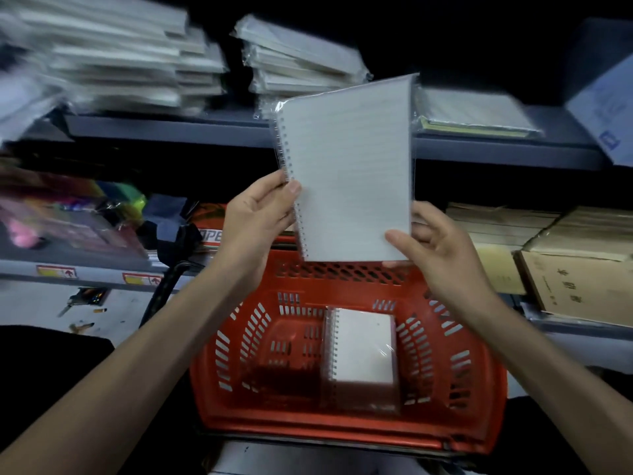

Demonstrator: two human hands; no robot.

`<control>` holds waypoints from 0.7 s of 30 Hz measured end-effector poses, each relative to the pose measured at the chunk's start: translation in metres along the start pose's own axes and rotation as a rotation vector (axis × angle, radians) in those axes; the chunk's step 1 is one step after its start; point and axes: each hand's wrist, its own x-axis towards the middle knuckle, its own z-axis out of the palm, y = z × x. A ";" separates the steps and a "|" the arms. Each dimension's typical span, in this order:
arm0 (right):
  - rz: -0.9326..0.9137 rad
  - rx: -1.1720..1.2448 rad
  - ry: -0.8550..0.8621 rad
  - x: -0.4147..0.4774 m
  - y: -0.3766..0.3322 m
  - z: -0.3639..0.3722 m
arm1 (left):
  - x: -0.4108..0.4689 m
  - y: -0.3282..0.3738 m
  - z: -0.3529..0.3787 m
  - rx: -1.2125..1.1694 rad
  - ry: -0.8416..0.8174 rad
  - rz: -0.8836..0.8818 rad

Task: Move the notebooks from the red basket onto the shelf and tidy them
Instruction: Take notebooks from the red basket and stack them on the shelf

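Grips first: left-hand grip [260, 214] pinches the wire-bound edge, thumb on the face. Right-hand grip [435, 248] pinches the lower right corner of a white lined spiral notebook in clear film wrap [346, 166]. It is held in the air above the red perforated plastic basket [342, 269], in front of the grey metal shelf [171, 128]. Judged light and fairly stiff, with slick film; edge holds beside the binding suit it. Long axis near upright, slightly tilted, spiral at left, top edge up. A second wrapped spiral notebook [364, 344] lies flat in the basket.
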 end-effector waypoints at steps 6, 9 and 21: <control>-0.022 0.125 0.056 0.008 -0.018 -0.006 | -0.011 0.004 0.000 0.346 -0.155 0.103; -0.037 0.162 0.054 0.012 -0.030 -0.006 | -0.014 0.014 0.001 0.370 -0.204 0.159; -0.072 0.278 0.116 0.050 -0.089 0.016 | -0.006 0.089 0.003 0.300 -0.065 0.294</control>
